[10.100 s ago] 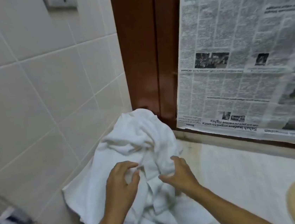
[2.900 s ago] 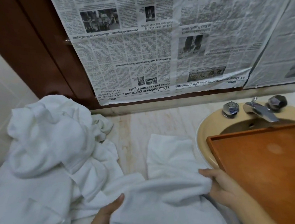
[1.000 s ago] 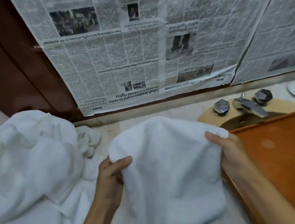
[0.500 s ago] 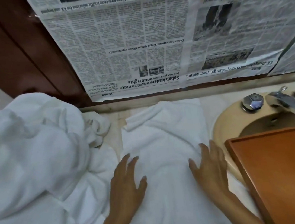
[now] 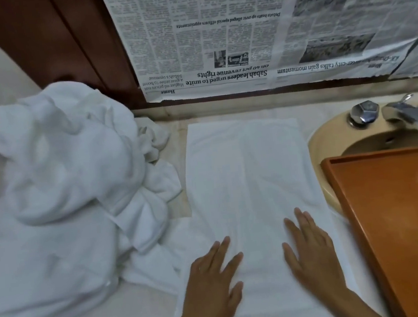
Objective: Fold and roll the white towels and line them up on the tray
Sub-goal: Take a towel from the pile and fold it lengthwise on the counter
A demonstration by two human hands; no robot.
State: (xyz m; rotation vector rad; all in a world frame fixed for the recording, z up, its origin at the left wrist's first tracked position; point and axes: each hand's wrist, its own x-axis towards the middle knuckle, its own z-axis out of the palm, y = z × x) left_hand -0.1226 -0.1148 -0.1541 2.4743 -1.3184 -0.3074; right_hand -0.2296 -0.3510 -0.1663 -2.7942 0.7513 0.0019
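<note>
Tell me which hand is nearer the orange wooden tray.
Right. The right hand lies flat on the spread white towel beside the orange wooden tray; the left hand rests farther left on it.

Note the white towel [image 5: 249, 179], plain, beside the orange-brown tray [image 5: 404, 214]. Beyond the tray: beige sink [image 5: 330, 131], black-and-white printed newspaper [image 5: 214, 32].

1 left hand [image 5: 212, 285], 1 right hand [image 5: 313, 258], 1 flat towel [image 5: 249, 174], 1 towel heap [image 5: 61, 175], 1 tray [image 5: 404, 214]
</note>
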